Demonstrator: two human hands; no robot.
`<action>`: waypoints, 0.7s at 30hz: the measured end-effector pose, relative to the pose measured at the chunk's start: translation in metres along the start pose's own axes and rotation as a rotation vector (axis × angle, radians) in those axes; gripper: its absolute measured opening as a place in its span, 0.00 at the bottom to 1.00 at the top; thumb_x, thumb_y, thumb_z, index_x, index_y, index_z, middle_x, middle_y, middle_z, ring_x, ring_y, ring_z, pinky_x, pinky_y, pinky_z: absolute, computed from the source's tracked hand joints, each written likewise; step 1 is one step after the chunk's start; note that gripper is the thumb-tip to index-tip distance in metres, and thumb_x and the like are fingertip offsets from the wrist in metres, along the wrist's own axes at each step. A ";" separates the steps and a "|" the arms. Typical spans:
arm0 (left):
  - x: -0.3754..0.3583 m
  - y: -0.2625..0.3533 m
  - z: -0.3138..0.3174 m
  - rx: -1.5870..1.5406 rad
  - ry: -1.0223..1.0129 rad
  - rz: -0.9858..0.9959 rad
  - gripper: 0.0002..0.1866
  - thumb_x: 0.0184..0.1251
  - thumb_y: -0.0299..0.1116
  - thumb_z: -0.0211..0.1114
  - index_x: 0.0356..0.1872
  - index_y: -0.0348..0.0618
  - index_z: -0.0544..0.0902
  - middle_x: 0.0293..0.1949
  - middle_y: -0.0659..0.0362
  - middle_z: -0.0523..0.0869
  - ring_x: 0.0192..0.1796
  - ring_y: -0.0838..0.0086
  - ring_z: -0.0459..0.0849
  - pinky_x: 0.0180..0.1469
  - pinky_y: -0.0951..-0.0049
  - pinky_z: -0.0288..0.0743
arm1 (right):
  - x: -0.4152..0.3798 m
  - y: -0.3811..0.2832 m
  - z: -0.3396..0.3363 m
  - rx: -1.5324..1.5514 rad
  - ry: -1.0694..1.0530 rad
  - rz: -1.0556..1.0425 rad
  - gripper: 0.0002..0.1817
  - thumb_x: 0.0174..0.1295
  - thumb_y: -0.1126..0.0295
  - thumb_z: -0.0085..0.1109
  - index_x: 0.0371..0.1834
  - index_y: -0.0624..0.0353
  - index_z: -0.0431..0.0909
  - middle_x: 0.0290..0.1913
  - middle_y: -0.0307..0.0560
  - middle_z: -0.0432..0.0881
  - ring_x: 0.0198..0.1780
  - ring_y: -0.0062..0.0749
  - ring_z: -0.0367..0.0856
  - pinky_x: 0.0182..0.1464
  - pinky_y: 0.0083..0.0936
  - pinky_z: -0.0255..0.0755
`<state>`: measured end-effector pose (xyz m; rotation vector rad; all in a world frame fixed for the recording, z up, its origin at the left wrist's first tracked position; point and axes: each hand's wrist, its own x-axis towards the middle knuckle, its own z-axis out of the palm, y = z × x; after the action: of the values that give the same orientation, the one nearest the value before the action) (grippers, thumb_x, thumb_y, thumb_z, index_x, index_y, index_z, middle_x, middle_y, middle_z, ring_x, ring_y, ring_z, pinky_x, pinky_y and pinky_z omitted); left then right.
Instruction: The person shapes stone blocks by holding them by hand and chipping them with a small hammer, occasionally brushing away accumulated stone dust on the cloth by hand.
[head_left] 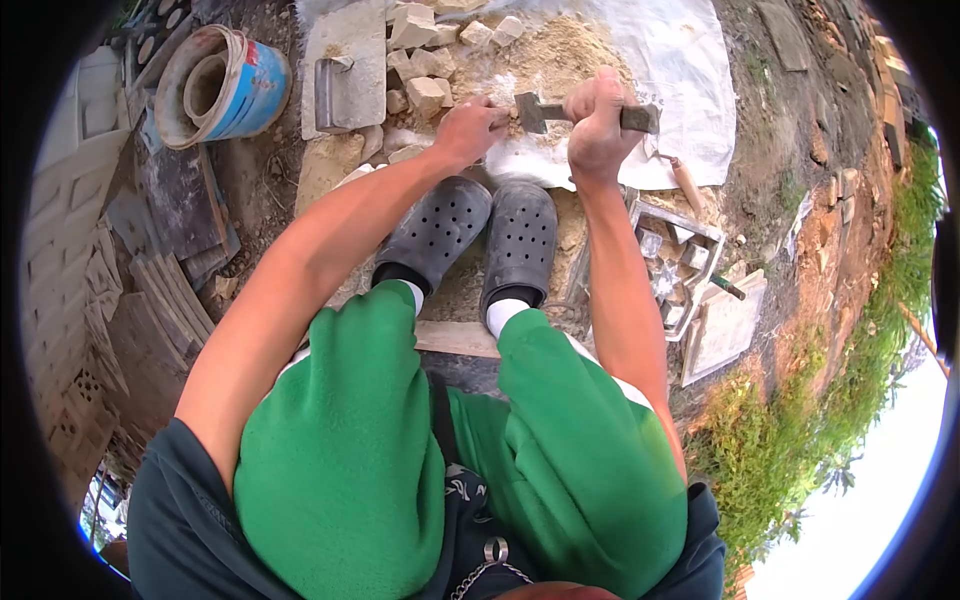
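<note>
My right hand point(600, 118) is wrapped round a hammer point(534, 113), whose flat metal head points left, toward my left hand. My left hand point(470, 130) has its fingers pinched together just left of the hammer head; what they hold is too small to make out. Under and beyond both hands lie crumbled tan material point(560, 55) and a white sheet point(690, 80). Broken tan blocks point(428, 95) are heaped just past my left hand.
A blue bucket point(262, 92) stands at the upper left, near a metal scoop point(345, 95) on a board. Right of my feet are a trowel point(686, 184), a metal frame mould point(712, 238) and a pale tile point(722, 328). Grey clogs point(520, 235) are below my hands.
</note>
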<state>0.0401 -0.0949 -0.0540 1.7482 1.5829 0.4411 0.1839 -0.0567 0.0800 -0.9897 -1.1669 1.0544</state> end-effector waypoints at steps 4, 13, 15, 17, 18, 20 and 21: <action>0.002 -0.001 0.001 0.004 0.001 -0.017 0.14 0.60 0.41 0.66 0.46 0.51 0.87 0.46 0.52 0.82 0.53 0.56 0.79 0.56 0.59 0.75 | 0.019 -0.021 0.005 0.070 -0.025 0.030 0.24 0.71 0.71 0.48 0.11 0.60 0.64 0.12 0.34 0.66 0.15 0.18 0.60 0.20 0.24 0.52; 0.006 -0.003 -0.001 0.010 -0.033 -0.068 0.18 0.58 0.42 0.69 0.48 0.49 0.87 0.43 0.52 0.83 0.47 0.57 0.82 0.52 0.60 0.76 | 0.015 0.002 0.013 -0.026 -0.042 0.022 0.25 0.72 0.69 0.49 0.12 0.61 0.65 0.12 0.34 0.66 0.16 0.16 0.61 0.19 0.23 0.53; 0.005 -0.002 0.000 0.004 -0.036 -0.059 0.18 0.57 0.42 0.70 0.48 0.49 0.87 0.42 0.52 0.83 0.47 0.57 0.82 0.51 0.60 0.76 | 0.023 -0.009 0.011 0.020 -0.045 -0.003 0.25 0.71 0.70 0.48 0.12 0.61 0.65 0.12 0.34 0.66 0.15 0.16 0.61 0.19 0.22 0.53; 0.006 -0.007 0.001 -0.002 -0.030 -0.061 0.18 0.57 0.42 0.70 0.48 0.48 0.87 0.41 0.52 0.83 0.46 0.57 0.82 0.51 0.60 0.76 | 0.031 -0.033 0.013 0.066 -0.040 -0.018 0.24 0.71 0.71 0.47 0.11 0.60 0.65 0.11 0.34 0.65 0.15 0.16 0.61 0.20 0.21 0.53; 0.008 -0.010 0.001 -0.029 -0.033 -0.034 0.18 0.57 0.42 0.70 0.48 0.48 0.87 0.40 0.52 0.84 0.45 0.56 0.83 0.50 0.60 0.76 | 0.030 -0.041 0.013 0.106 -0.035 0.000 0.24 0.71 0.70 0.47 0.11 0.60 0.65 0.11 0.34 0.65 0.15 0.16 0.61 0.20 0.21 0.53; 0.011 -0.014 0.002 -0.056 -0.033 -0.004 0.18 0.57 0.42 0.70 0.47 0.47 0.87 0.39 0.51 0.84 0.43 0.56 0.83 0.49 0.60 0.76 | 0.030 -0.035 0.012 0.145 -0.029 0.014 0.25 0.72 0.70 0.48 0.11 0.60 0.66 0.11 0.34 0.65 0.15 0.16 0.61 0.20 0.21 0.54; 0.012 -0.013 0.002 -0.039 -0.038 -0.007 0.18 0.56 0.41 0.70 0.47 0.47 0.87 0.38 0.51 0.84 0.43 0.56 0.83 0.48 0.59 0.76 | 0.025 -0.017 0.011 0.099 -0.062 -0.043 0.25 0.72 0.69 0.48 0.12 0.60 0.66 0.11 0.34 0.66 0.15 0.16 0.62 0.20 0.21 0.54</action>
<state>0.0343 -0.0844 -0.0667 1.7120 1.5435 0.4306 0.1772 -0.0352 0.1032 -0.8562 -1.1701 1.1045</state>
